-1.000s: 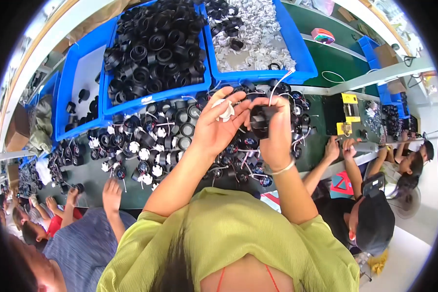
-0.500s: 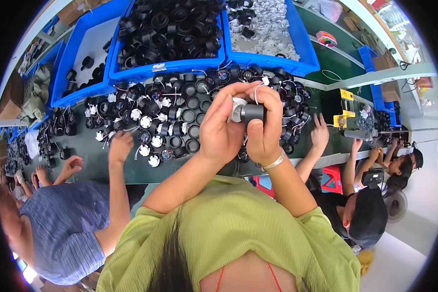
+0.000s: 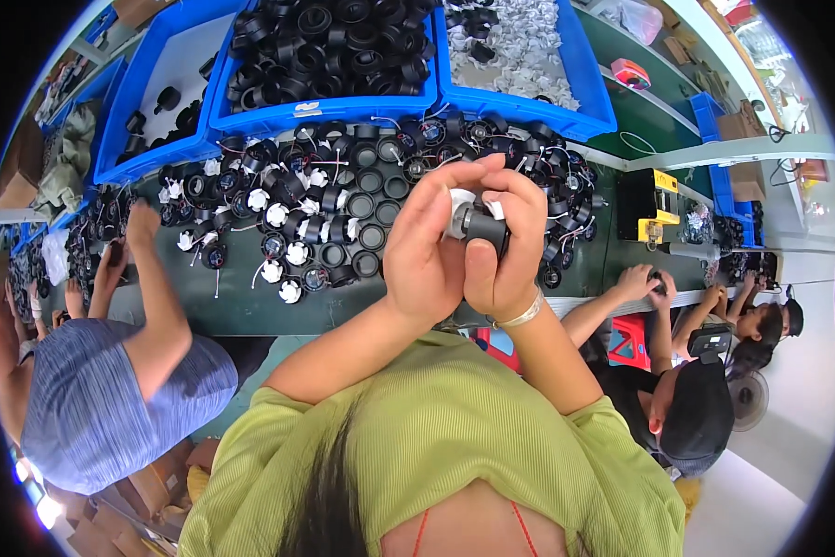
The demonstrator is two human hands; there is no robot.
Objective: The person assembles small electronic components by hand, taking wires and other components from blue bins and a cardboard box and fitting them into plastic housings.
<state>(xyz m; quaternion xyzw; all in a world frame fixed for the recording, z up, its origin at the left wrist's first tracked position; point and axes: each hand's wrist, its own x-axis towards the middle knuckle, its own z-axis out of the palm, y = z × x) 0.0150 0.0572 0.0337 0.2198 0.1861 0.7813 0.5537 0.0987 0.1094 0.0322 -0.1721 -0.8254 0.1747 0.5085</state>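
In front of my chest, both hands are raised and cupped close together over the table edge. My right hand [image 3: 513, 243] grips a short black cylindrical housing [image 3: 484, 228], with the thumb pressed on its near side. A small white piece [image 3: 495, 210] shows at the top of that housing, beside the fingers. My left hand [image 3: 422, 249] is curled around a white plastic part [image 3: 460, 210], which sits against the left end of the housing. Fingers hide much of both parts, so I cannot tell whether they are joined.
Black rings, white pieces and wired motors [image 3: 297, 251] crowd the green table [image 3: 241, 311]. Behind stand blue bins of black rings [image 3: 329, 110] and white parts [image 3: 584, 116]. A yellow-and-black device [image 3: 657, 209] is at right. Co-workers sit on both sides, one holding a small dark part.
The black housing has tilted in my right hand, and its white piece now shows on top. The left co-worker's arm has swung away leftward; the right co-worker's hands have come together around a part.
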